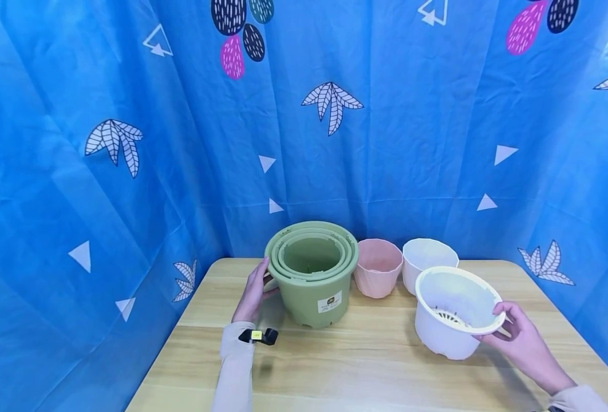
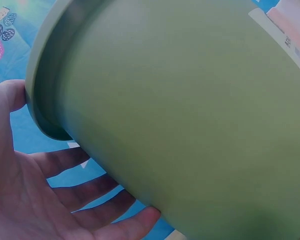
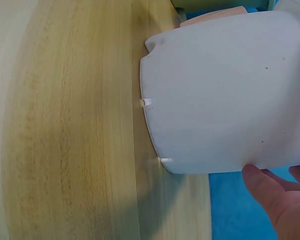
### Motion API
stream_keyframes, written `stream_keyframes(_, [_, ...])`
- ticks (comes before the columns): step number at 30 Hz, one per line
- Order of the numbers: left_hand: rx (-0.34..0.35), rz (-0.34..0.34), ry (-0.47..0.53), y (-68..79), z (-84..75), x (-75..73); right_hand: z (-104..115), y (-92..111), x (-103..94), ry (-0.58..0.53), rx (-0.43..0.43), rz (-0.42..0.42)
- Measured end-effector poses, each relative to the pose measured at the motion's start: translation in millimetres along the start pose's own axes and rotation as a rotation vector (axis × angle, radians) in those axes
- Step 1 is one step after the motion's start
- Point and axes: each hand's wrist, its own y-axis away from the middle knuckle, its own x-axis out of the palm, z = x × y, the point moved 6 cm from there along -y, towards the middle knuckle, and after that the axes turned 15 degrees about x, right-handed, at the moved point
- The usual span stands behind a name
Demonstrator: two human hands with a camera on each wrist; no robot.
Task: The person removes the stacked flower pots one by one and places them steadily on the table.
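Note:
A stack of green flower pots (image 1: 304, 303), nested one in another with a label on the outer one, stands at the table's middle-left in the head view. My left hand (image 1: 253, 292) holds its left side, thumb at the rim and fingers spread against the wall; the left wrist view shows this hand (image 2: 45, 185) close up. On the right, a white flower pot (image 1: 445, 337) with a slotted bottom tilts toward me. My right hand (image 1: 525, 340) grips its rim on the right side. In the right wrist view the white pot's lower edge has small notches.
Between and behind the held pots stand a pink pot (image 1: 378, 280) and a second white pot (image 1: 427, 252), both with faceted rims. They are on a wooden table (image 1: 345, 372). Blue patterned curtains (image 1: 304, 171) close in the back and both sides.

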Motion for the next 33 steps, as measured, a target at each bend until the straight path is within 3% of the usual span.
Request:
stream_keyframes(4, [0.004, 0.005, -0.008, 0.4, 0.0, 0.0, 0.7, 0.3, 0.7, 0.022, -0.004, -0.007])
stream_keyframes(13, [0.006, 0.011, -0.006, -0.5, 0.7, -0.3, 1.4, 0.5, 1.3, -0.101, -0.050, 0.035])
stream_keyframes(21, [0.005, 0.003, -0.005, 1.2, -1.0, 0.1, 0.6, 2.8, 2.5, -0.124, -0.064, 0.032])
stream_keyframes(27, [0.005, 0.007, -0.013, 1.9, -1.8, -0.3, -0.3, 4.0, 5.7, -0.218, -0.049, 0.067])
stream_keyframes(33, [0.007, 0.005, -0.013, 1.1, -1.9, 0.4, -2.9, 5.6, 7.7, -0.132, -0.003, 0.043])
